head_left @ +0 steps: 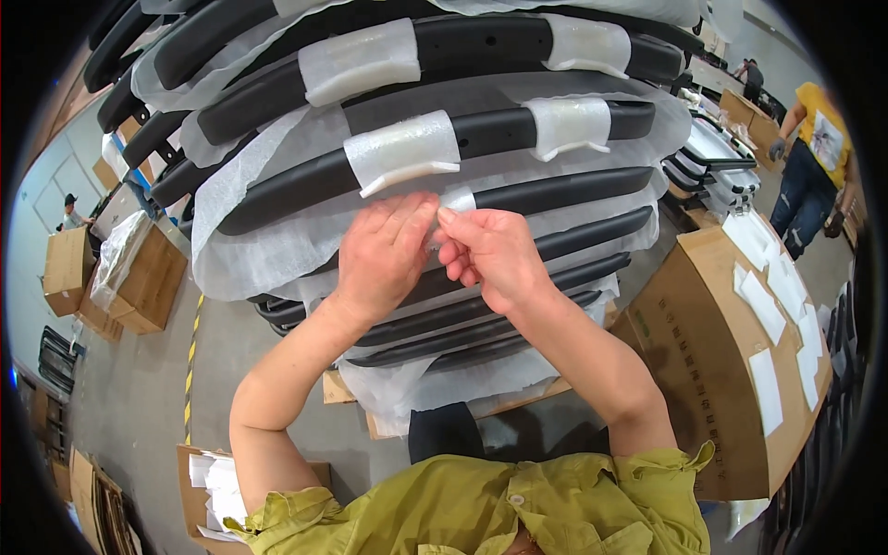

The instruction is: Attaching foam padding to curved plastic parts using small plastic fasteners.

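My left hand [384, 254] and my right hand [499, 254] meet over a black curved bar [573, 191] in the middle of a stack. Between them shows the edge of a white foam piece [459, 198], lying around that bar. My right thumb and fingers pinch at the foam. The left fingers are pressed together and bent over it, their tips partly hidden. Just beyond, another black bar [495, 133] carries two white foam wraps, a left one [400, 150] and a right one [572, 128]. Thin white sheeting [268, 242] lies between the bars.
At the right stands a brown carton [712, 370] with white foam sheets [766, 388] on top. A small box of white pieces [217, 490] is at lower left. Wrapped cartons [139, 277] stand at the left. A person in yellow [823, 139] is at the far right.
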Demonstrator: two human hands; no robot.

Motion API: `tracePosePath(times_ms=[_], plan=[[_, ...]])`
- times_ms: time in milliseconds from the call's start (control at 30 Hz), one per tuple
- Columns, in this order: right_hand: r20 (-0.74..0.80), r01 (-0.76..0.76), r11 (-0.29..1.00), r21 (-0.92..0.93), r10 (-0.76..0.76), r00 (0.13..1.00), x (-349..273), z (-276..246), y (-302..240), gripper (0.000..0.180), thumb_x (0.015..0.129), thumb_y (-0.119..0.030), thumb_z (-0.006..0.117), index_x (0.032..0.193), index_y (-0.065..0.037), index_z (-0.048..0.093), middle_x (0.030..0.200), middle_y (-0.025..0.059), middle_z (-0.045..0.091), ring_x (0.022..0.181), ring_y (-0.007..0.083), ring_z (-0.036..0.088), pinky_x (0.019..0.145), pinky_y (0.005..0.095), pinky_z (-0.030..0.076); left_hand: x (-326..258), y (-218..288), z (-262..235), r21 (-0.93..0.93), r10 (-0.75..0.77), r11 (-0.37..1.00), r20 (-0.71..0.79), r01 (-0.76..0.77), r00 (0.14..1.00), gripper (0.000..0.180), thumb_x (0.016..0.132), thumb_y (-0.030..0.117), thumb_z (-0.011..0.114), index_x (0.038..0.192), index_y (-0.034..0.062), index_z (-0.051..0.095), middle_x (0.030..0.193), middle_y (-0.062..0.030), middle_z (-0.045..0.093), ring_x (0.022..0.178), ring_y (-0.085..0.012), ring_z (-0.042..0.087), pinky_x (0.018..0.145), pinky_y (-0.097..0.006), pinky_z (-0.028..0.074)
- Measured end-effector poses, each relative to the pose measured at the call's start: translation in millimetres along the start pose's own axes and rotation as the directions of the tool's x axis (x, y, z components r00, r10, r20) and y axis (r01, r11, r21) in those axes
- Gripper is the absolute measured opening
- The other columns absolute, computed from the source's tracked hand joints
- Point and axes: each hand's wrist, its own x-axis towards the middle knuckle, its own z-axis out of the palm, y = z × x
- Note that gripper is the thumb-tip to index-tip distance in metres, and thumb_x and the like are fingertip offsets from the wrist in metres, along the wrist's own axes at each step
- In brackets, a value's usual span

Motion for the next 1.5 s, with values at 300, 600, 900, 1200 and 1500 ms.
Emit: tracePosePath(times_ms=[300,600,900,1200,1500], plan=[[0.136,-0.098,0.977,0.187,0.073,0.988,7.4,-7.4,-11.3,0.052,0.088,-0.046,0.037,0.084,0.002,0.058,0.065,0.006,0.057,0.047,0.0082,0.048,0.041,0.018,0.037,-2.0,5.3,2.0,-0.127,-0.206,0.974,-0.142,0.189,0.968,0.026,0.062,0.012,0.068,0.085,0.0059,0.058,0.087,-0.0072,0.062,0.079,-0.0248,0.059,0.068,-0.033,0.045],[0.106,-0.089,0.963,-0.253,0.119,0.987,-80.8,-105.1,-3.3,0.028,0.087,-0.027,0.047,0.084,-0.003,0.061,0.065,0.006,0.061,0.049,0.0102,0.054,0.047,0.021,0.044,27.7,36.2,25.4,-0.222,-0.662,0.737,-0.047,0.638,0.748,0.014,0.074,0.018,0.063,0.079,0.0048,0.061,0.076,-0.0081,0.06,0.069,-0.0191,0.056,0.068,-0.029,0.043],[-0.109,0.045,0.285,-0.957,-0.501,0.859,-229.4,-241.3,-61.6,0.015,0.077,-0.018,0.058,0.08,-0.002,0.06,0.068,0.0126,0.06,0.06,0.0229,0.058,0.057,0.0299,0.047,10.8,10.9,30.3,-0.293,-0.759,0.641,-0.101,0.709,0.644,0.028,0.084,0.017,0.053,0.101,-0.0043,0.056,0.094,-0.0107,0.06,0.084,-0.0156,0.055,0.077,-0.026,0.042],[-0.598,-0.722,-0.064,-0.688,-0.514,0.615,-337.6,-309.4,-76.2,0.039,0.071,-0.026,0.065,0.099,0.0,0.057,0.084,0.0177,0.058,0.082,0.0313,0.055,0.074,0.0366,0.043,3.2,-9.1,22.0,0.124,-0.648,0.747,-0.08,0.653,0.757,0.029,0.084,0.013,0.041,0.108,0.0079,0.057,0.103,-0.0069,0.06,0.091,-0.0186,0.057,0.081,-0.028,0.041],[-0.688,-0.575,0.379,-0.725,-0.362,0.629,-302.8,-267.5,-89.5,0.036,0.074,-0.015,0.064,0.102,0.003,0.053,0.085,0.0102,0.059,0.076,0.0171,0.056,0.071,0.028,0.044,7.1,114.5,25.1,-0.373,-0.551,0.81,-0.223,0.452,0.804,0.021,0.078,-0.005,0.044,0.096,-0.0045,0.055,0.094,-0.0139,0.059,0.086,-0.0196,0.056,0.078,-0.028,0.045]])
